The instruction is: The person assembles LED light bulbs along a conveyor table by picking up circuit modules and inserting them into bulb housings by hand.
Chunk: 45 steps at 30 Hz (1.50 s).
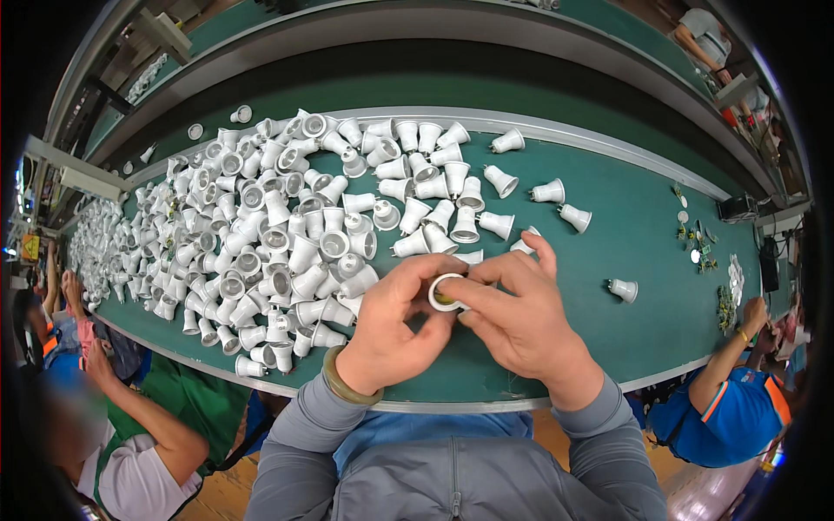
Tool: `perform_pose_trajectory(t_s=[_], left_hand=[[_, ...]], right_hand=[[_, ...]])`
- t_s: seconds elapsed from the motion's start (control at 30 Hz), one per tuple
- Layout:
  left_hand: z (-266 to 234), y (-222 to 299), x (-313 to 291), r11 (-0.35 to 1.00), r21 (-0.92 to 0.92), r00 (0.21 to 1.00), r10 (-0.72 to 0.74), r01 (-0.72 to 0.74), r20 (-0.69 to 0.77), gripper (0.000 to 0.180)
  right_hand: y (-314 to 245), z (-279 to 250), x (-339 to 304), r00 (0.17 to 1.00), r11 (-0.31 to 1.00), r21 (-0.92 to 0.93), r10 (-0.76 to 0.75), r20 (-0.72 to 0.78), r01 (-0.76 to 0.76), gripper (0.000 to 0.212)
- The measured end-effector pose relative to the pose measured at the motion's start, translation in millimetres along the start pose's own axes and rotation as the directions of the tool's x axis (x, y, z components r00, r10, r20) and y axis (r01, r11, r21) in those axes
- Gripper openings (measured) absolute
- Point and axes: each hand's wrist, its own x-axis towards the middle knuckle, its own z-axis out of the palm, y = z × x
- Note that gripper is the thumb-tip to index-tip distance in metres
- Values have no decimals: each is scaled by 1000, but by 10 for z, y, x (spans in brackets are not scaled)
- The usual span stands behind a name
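My left hand (401,326) is wrapped around a white lamp housing (442,306), its round open end turned up toward me. Something yellowish shows inside the rim, too small to make out. With thumb and fingers, my right hand (526,326) pinches at the same rim, its index finger reaching over the opening. The housing's lower body is hidden by my fingers. Close beyond my hands, a few more housings lie on the green table (556,269), including one by itself (622,290) to the right.
A large heap of white lamp housings (261,226) covers the left of the table. Small circuit parts (726,308) and white discs (737,278) lie at the far right. A raised metal edge (599,149) runs along the back. Co-workers sit at left and right (730,408).
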Motion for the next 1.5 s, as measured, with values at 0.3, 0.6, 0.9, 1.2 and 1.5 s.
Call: perform_pose_trajectory(t_s=[0.3,0.6,0.9,1.2,1.5], left_hand=[[-91,28,31,910,261,941,338,-321,-22,37],[-22,122,36,682,524,805,593,-510,11,30],[-4,72,6,769,486,872,488,-416,-27,34],[-118,85,11,981,161,941,152,-107,-302,22],[52,51,-27,944,227,951,275,-240,-139,20]], right_hand=[[-8,163,-3,981,993,43,-97,-168,106,25],[30,135,-30,964,985,22,-163,-210,172,22],[9,101,0,992,995,83,-51,-114,61,17],[41,11,-67,1000,885,465,25,-3,-21,19],[-8,235,-70,968,917,358,226,-105,-175,26]])
